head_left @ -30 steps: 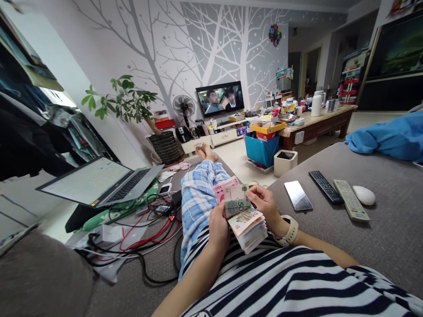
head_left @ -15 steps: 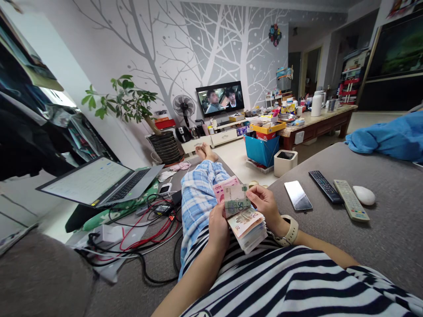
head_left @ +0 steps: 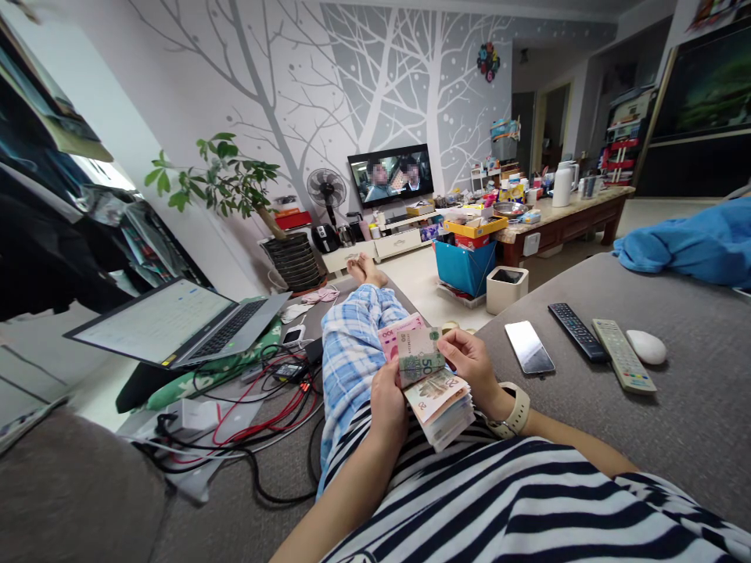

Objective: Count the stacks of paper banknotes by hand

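A folded stack of banknotes is held over my lap. Its near half, topped by a brownish 20 note (head_left: pixel 432 395), hangs toward my striped shirt. Behind that stands a green 50 note (head_left: pixel 419 349), and a pink 100 note (head_left: pixel 390 335) shows beyond it on the left. My left hand (head_left: pixel 388 403) is closed on the left side of the stack, thumb against the notes. My right hand (head_left: pixel 469 361), with a pale watch (head_left: pixel 515 410) on its wrist, pinches the upper right corner of the 50 note. The fingers behind the notes are hidden.
On the sofa to the right lie a phone (head_left: pixel 529 347), a black remote (head_left: pixel 578 331), a pale remote (head_left: pixel 623 356) and a white mouse (head_left: pixel 646 346). An open laptop (head_left: pixel 170 320) and tangled cables (head_left: pixel 275 422) are on the left. Beyond are a blue box (head_left: pixel 463 268) and a cluttered table (head_left: pixel 587 205).
The 50 note bends slightly more in my hands. Both hands keep nearly the same place and grip.
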{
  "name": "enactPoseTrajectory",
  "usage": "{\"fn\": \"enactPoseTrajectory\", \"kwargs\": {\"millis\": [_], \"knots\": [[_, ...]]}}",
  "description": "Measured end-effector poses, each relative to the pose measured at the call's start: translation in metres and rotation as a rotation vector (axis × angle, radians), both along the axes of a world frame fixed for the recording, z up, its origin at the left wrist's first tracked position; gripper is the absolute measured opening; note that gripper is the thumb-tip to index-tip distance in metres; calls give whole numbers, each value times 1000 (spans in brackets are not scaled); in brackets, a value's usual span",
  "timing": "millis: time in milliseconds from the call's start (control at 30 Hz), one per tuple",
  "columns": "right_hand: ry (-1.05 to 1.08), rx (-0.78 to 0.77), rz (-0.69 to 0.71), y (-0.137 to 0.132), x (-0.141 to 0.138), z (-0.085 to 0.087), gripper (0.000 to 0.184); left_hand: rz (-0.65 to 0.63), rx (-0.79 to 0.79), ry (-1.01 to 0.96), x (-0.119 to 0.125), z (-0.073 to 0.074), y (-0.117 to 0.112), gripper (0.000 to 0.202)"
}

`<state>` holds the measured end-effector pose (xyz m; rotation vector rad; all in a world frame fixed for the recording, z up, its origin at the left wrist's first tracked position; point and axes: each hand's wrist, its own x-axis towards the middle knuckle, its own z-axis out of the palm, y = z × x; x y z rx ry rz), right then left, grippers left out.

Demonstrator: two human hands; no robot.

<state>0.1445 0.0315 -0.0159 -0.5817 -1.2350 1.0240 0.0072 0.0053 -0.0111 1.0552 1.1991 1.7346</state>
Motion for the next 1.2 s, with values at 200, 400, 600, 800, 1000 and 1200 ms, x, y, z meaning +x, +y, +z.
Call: {"fn": "enactPoseTrajectory", "kwargs": {"millis": [200, 400, 600, 800, 1000, 1200], "knots": [[3, 2, 9, 1, 0, 0, 35, -53, -24, -56, 3, 6, -4, 15], [-2, 30, 0, 0, 1, -1, 40, -52, -69, -49, -1, 9, -5, 14], [-15, 11, -3, 2, 0, -3, 34, -46, -34, -189, 6, 5, 0, 20], [-15, -45, -21, 5, -2, -6, 32, -148, -63, -267, 7, -1, 2, 30], [-67, -29, -44, 9, 1, -10, 38, -230, -104, -334, 8, -5, 3, 45], [-62, -22, -56, 12, 0, -14, 39, -227, -95, -310, 8, 0, -2, 35]]}}
